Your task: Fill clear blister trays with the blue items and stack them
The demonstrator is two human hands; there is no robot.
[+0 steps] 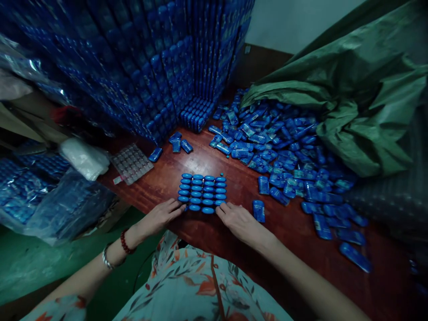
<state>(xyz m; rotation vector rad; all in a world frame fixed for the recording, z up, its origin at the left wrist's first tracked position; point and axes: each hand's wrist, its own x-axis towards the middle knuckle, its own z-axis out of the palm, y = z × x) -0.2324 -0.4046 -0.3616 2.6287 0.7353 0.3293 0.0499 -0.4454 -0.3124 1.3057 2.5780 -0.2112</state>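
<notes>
A block of small blue packs (202,189) stands on the table in front of me, rounded ends up, in four columns. My left hand (167,211) has its fingertips bent against the near left corner of this block. Opposite it, my right hand (234,217) presses curled fingers on the near right corner. Between them the two hands hold the block from its sides. A single blue pack (258,211) lies flat just right of my right hand. The undersides of the fingers are hidden.
Loose blue packs (284,156) are heaped at the right, beneath a green sheet (361,102). Tall stacks of blue packs (140,67) rise at the back left. A clear moulded tray (132,163) lies at the left edge of the reddish table (160,187). Wrapped bundles (67,205) sit lower left.
</notes>
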